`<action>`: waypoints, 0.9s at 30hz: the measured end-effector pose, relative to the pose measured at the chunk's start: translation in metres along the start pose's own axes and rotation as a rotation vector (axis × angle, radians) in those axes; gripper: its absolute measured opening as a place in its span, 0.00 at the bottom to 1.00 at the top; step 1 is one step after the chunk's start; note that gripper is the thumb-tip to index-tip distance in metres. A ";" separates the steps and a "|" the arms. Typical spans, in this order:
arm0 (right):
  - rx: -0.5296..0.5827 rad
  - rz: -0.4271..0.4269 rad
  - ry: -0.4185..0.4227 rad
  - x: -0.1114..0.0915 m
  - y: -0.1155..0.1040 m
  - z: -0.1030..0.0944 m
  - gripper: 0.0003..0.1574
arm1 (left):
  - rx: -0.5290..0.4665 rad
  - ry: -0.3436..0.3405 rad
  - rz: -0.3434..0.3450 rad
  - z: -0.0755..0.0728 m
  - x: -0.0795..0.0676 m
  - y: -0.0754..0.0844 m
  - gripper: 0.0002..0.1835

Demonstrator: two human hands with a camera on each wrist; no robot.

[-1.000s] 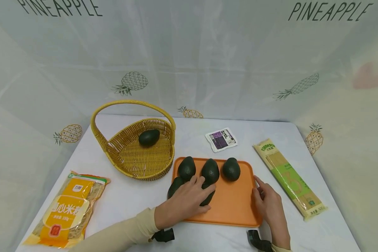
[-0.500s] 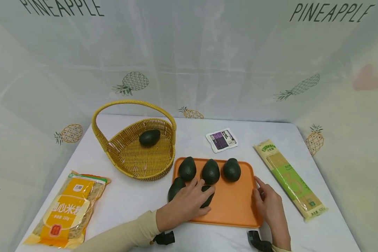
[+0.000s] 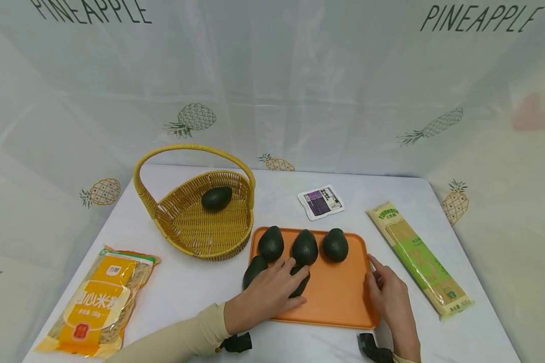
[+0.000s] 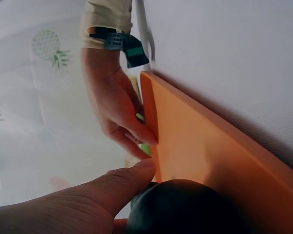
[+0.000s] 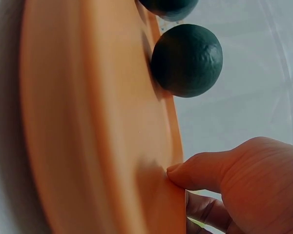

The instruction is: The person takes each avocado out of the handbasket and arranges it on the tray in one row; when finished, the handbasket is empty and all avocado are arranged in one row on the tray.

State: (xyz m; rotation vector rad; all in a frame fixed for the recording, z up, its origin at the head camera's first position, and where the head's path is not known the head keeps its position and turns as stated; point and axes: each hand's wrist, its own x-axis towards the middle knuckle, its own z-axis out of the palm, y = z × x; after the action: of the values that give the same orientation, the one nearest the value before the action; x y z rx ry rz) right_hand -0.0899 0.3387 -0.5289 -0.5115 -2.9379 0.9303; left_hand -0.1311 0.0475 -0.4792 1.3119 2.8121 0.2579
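An orange tray (image 3: 340, 297) bears several dark green avocados. My left hand (image 3: 270, 287) reaches over its left part, fingers and thumb curled round one avocado (image 3: 302, 286) in the front row. Beside that wrist another avocado (image 3: 253, 270) is partly covered by the hand. Along the back of the tray sit a left avocado (image 3: 271, 244), a middle avocado (image 3: 305, 247) and a right avocado (image 3: 335, 245). My right hand (image 3: 389, 295) pinches the tray's right rim; in the right wrist view its thumb (image 5: 200, 169) lies on the inner side, with fingers behind the rim.
A yellow wicker basket (image 3: 200, 237) with a tall handle stands at the back left, one avocado (image 3: 216, 198) inside. An orange noodle bag (image 3: 95, 305) lies front left. A small white-and-purple packet (image 3: 321, 202) lies behind the tray, a green-and-yellow noodle packet (image 3: 420, 259) to its right.
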 end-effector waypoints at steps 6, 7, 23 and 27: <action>0.004 0.000 0.003 0.000 0.000 0.000 0.32 | -0.002 0.012 0.003 -0.005 -0.001 -0.001 0.32; 0.004 0.000 0.003 0.000 0.000 0.000 0.32 | -0.002 0.018 0.003 -0.007 -0.002 -0.001 0.31; 0.000 -0.040 0.026 0.000 0.001 0.000 0.31 | -0.059 0.088 -0.077 -0.036 -0.006 -0.015 0.27; 0.002 -0.036 0.023 0.000 0.001 0.000 0.31 | -0.074 0.131 -0.091 -0.042 -0.008 -0.020 0.28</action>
State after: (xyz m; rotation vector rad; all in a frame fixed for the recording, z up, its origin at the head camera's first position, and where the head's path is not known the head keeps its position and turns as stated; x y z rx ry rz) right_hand -0.0899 0.3392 -0.5293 -0.4643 -2.9153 0.9165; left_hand -0.1447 0.0231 -0.4409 1.1911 2.9277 0.4553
